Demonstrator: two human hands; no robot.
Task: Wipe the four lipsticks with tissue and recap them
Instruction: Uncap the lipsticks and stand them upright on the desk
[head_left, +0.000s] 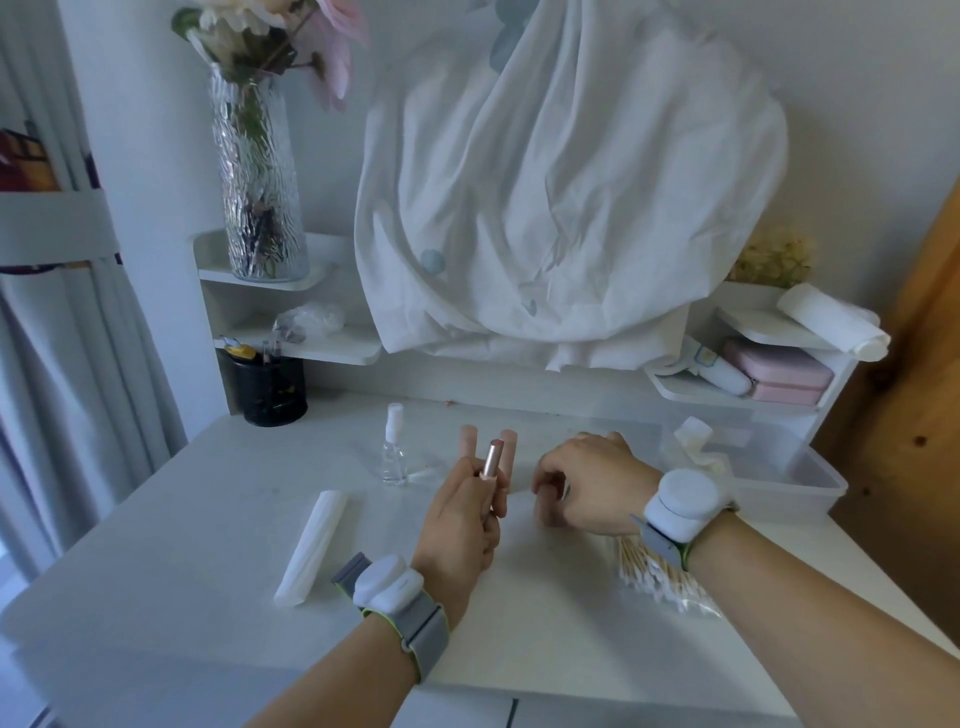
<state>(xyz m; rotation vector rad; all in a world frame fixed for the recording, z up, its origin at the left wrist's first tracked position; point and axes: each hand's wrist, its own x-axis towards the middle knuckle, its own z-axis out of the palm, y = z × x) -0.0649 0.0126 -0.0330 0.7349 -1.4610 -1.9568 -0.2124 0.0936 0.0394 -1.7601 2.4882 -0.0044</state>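
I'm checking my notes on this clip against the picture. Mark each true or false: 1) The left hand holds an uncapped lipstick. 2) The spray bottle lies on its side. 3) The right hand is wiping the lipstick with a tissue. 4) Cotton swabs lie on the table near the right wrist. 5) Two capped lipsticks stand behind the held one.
1) True: the left hand grips an uncapped lipstick, tip up.
2) False: the spray bottle stands upright on the table.
3) False: the right hand is apart from the lipstick, fingers curled down near the table; no tissue shows in it.
4) True: the cotton swabs lie beside the right wrist.
5) True: two capped lipsticks stand behind it.
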